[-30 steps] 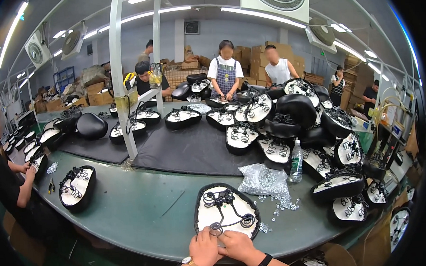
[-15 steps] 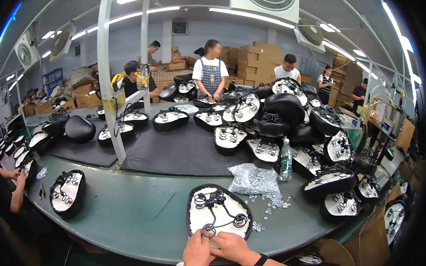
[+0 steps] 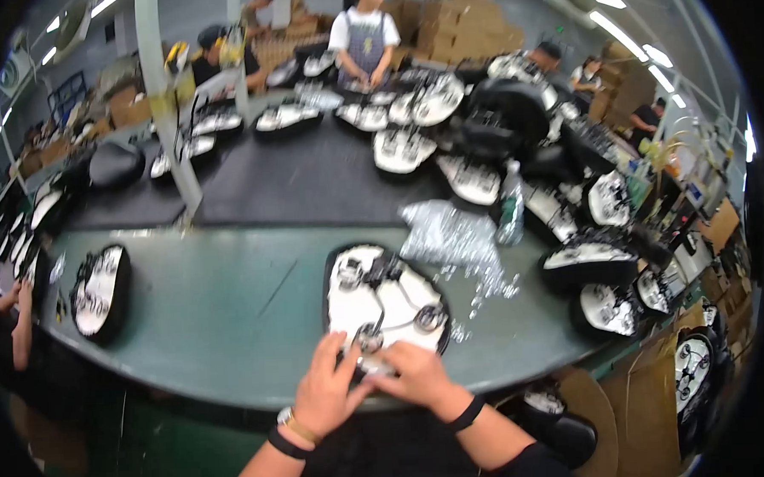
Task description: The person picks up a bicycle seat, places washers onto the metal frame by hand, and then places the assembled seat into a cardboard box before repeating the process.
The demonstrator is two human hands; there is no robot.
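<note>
A bicycle saddle (image 3: 369, 299) lies upside down at the near edge of the green table, its white underside and black coil springs facing up. My left hand (image 3: 327, 390) grips its near end, fingers by the closest coil spring (image 3: 368, 335) and thumb lower down. From the other side my right hand (image 3: 415, 375) is closed on the same end, fingers curled. Between the hands shows a small pale, shiny patch, too blurred to make out. Beyond the saddle, to the right, sits a clear plastic bag of small metal nuts (image 3: 452, 234), with loose nuts (image 3: 492, 280) spilled beside it.
A plastic bottle (image 3: 511, 205) stands behind the bag. Many saddles are heaped at the right, including a dark one (image 3: 509, 114). Another upturned saddle (image 3: 101, 289) lies at left, near a co-worker's hands (image 3: 18, 299). A pale post (image 3: 165, 103) rises from the table. Cardboard (image 3: 641, 410) stands at lower right.
The view has tipped downward, so everything sits higher and more of my forearms shows. My hands have moved somewhat apart at the saddle's near end. The saddle stays at the table edge.
</note>
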